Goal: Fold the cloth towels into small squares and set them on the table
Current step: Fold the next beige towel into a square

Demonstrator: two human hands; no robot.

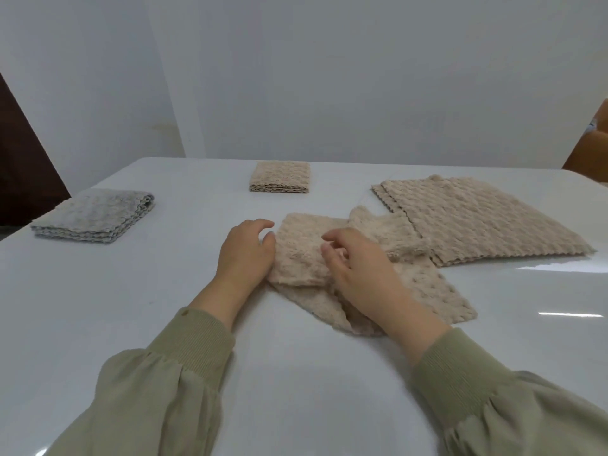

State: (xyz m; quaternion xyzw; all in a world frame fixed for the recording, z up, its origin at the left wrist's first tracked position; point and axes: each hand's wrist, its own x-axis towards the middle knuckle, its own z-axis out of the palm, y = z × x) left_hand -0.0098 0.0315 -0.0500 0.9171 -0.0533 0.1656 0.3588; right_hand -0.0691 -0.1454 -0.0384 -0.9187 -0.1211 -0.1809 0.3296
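Beige towel (299, 258): partly folded, rumpled, centre of white table (296, 373), its far corner overlapping the flat beige towel stack (477, 222). Left hand (246, 255): relaxed fingers rest against the towel's left edge, gripping nothing. Right hand (358, 274): on top of the towel, fingers curled; whether it pinches cloth cannot be told. Folded beige square (279, 176): far centre. Grey folded stack (95, 213): far left.

table (296, 373): white, glossy | far left: grey folded stack (95, 213) | far centre: beige folded square (279, 176) | right: flat beige stack (477, 222) | centre: half-folded beige towel (299, 255)
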